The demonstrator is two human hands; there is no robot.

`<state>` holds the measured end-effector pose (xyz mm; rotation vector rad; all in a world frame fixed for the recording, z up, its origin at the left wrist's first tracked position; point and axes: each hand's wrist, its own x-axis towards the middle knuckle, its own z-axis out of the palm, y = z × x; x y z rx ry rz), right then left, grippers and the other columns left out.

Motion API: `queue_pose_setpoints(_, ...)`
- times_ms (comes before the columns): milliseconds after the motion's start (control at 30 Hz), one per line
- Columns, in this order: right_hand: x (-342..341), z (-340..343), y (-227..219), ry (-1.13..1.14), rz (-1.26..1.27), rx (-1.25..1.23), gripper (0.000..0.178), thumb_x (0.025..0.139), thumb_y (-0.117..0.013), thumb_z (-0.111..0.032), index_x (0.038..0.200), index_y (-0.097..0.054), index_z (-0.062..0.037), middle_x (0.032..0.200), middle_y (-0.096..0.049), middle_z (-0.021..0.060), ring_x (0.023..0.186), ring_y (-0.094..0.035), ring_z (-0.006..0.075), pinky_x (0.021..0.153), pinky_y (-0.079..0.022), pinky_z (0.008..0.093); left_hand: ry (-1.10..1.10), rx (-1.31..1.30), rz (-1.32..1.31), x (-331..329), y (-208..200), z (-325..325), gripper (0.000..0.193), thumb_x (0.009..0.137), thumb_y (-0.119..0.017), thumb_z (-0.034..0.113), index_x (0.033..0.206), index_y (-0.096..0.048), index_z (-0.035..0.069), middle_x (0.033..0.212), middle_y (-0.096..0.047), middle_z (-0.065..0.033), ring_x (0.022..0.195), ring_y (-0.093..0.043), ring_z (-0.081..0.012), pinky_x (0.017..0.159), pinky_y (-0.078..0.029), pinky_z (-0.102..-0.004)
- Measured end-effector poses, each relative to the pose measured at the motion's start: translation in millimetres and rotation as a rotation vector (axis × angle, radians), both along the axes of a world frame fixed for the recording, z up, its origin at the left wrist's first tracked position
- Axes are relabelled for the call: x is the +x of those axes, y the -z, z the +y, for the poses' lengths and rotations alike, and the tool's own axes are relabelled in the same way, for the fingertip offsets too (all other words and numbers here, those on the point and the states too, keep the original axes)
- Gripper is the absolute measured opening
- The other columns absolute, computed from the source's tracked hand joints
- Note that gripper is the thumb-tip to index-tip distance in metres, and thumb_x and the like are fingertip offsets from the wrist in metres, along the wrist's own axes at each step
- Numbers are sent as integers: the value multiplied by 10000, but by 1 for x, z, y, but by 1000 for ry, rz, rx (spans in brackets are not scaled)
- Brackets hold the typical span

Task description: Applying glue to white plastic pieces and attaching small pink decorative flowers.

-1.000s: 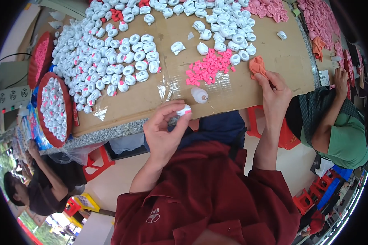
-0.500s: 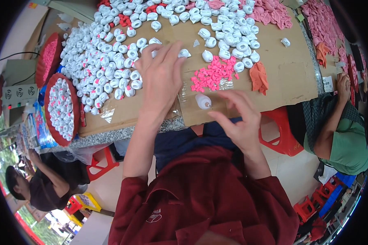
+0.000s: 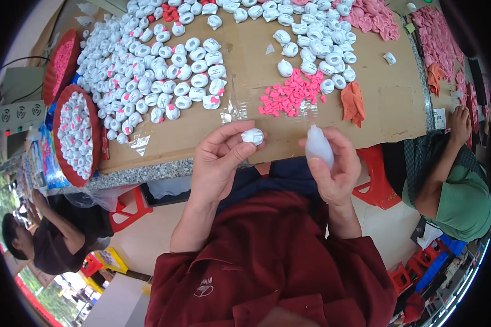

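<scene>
Between the thumb and fingers of my left hand [image 3: 221, 158] is a small white rounded plastic piece [image 3: 252, 137], held just past the table's front edge. My right hand [image 3: 337, 166] is wrapped round a translucent white squeeze bottle [image 3: 319, 148], its narrow nozzle pointing away from me. The two hands are apart, and the nozzle does not touch the piece. Beyond the bottle lies a loose heap of tiny pink bits [image 3: 292, 94]. Rows of similar white pieces [image 3: 199, 80], some with pink bits on them, spread across the left of the cardboard.
More white pieces [image 3: 324, 41] lie at the back right, near pink soft parts [image 3: 372, 19]. An orange crumpled glove-like thing [image 3: 353, 103] lies right of the pink heap. A red basin [image 3: 96, 158] of white pieces stands at left. Co-workers sit at both sides.
My left hand has come back from the rows toward me with a white piece. My right hand has picked up the squeeze bottle, which lay on the cardboard, and turned its nozzle away from me.
</scene>
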<state>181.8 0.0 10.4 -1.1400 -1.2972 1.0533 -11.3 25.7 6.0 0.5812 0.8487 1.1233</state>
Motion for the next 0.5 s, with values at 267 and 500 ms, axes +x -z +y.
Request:
queue_pose_setpoints(267,5,-5,-8,26,-114,-48,373,674,-724,-182,940,-620,58,695,-501,35,623,-437,102,545,-327,215,-2,-3,-5,-3,14,-5,304,777,-595,-34,1076,-543,-38,981,-607,-142,910,-600,-217,816,-501,-327)
queue_pose_setpoints(500,-1,-2,-10,25,-90,-114,362,667,-709,-160,938,-624,65,674,-504,33,623,-435,105,540,-323,214,-5,1,-17,-1,11,-5,292,783,-586,-38,1071,-542,-47,974,-607,-140,910,-600,-211,814,-501,-320)
